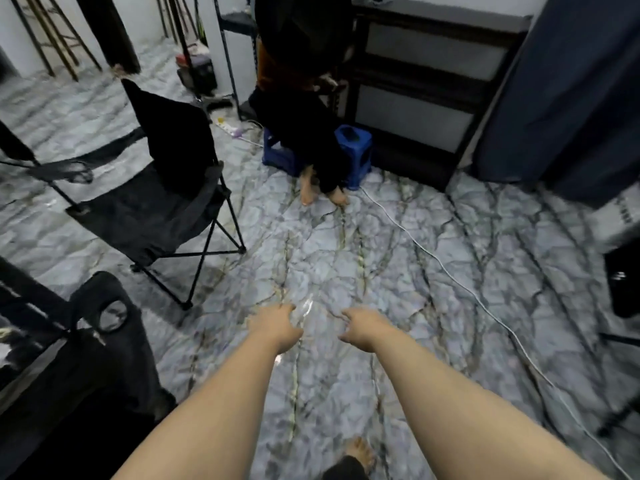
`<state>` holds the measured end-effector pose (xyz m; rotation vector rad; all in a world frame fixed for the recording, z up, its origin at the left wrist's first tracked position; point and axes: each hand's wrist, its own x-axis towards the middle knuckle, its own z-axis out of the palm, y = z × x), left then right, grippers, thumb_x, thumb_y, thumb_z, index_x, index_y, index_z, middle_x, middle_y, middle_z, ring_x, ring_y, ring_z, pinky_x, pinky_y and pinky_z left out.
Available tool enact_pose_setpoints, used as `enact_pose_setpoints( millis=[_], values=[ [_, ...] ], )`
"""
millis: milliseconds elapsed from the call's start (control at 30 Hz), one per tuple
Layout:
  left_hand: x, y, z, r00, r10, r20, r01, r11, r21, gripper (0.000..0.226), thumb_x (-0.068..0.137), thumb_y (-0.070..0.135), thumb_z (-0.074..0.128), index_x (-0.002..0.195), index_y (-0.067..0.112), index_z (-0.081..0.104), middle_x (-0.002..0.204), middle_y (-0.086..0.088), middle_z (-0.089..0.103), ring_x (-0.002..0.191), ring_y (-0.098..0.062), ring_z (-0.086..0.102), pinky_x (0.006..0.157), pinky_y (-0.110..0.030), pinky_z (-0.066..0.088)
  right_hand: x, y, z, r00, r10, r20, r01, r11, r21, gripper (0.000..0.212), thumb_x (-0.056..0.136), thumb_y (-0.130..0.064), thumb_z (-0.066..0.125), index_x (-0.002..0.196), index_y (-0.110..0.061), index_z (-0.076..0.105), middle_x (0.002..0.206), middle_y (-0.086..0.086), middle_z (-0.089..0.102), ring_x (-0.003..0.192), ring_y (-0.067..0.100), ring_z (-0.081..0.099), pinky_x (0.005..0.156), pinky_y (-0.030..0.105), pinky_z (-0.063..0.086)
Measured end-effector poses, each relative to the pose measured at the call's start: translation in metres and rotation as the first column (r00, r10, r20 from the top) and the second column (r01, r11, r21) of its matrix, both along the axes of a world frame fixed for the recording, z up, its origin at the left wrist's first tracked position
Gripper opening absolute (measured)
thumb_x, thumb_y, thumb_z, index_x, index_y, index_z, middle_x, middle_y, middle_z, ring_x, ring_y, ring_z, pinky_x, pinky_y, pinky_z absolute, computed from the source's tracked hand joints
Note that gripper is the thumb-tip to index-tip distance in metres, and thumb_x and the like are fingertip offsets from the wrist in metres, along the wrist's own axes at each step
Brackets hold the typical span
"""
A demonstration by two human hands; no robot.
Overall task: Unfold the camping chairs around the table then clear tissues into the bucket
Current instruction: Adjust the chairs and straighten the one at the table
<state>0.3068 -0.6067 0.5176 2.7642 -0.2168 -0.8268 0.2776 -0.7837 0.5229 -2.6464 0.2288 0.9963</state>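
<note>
A black camping chair (pixel 162 202) stands unfolded on the marble floor at the left. A second black chair (pixel 86 344) with a mesh cup holder fills the lower left corner. Both my arms reach forward over the bare floor. My left hand (pixel 277 325) and my right hand (pixel 362 329) hang side by side with loosely curled fingers, holding nothing. Neither hand touches a chair. I see no table, tissues or bucket.
A person sits on a blue plastic stool (pixel 353 150) at the back, feet on the floor. A white cable (pixel 460 282) runs diagonally across the floor to the right. A dark drawer cabinet (pixel 426 84) and a blue curtain (pixel 568 91) stand behind. A black object (pixel 623 282) sits at right.
</note>
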Motion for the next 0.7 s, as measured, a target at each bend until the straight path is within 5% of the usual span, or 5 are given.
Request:
enact_pose_setpoints(
  millis=[400, 700],
  values=[
    [0.148, -0.09, -0.01, 0.99, 0.137, -0.036, -0.139, 0.99, -0.035, 0.064, 0.088, 0.039, 0.052, 0.144, 0.025, 0.026, 0.153, 0.0, 0.028, 0.138, -0.024, 0.03, 0.112, -0.046, 0.022, 0.167, -0.094, 0.005, 0.985, 0.169, 0.034, -0.168, 0.986, -0.022, 0.065, 0.093, -0.042, 0.048, 0.148, -0.022, 0.02, 0.159, 0.0, 0.013, 0.144, 0.024, 0.02, 0.113, 0.043, 0.03],
    [0.344, -0.086, -0.009, 0.978, 0.206, -0.028, -0.207, 0.978, -0.023, 0.063, 0.09, 0.041, 0.052, 0.144, 0.023, 0.026, 0.153, -0.003, 0.027, 0.138, -0.023, 0.03, 0.112, -0.044, 0.029, 0.378, -0.092, 0.016, 0.956, 0.293, -0.005, -0.293, 0.955, -0.034, 0.063, 0.096, -0.038, 0.047, 0.15, -0.02, 0.018, 0.16, 0.001, 0.01, 0.144, 0.025, 0.02, 0.114, 0.042, 0.029]
  ],
)
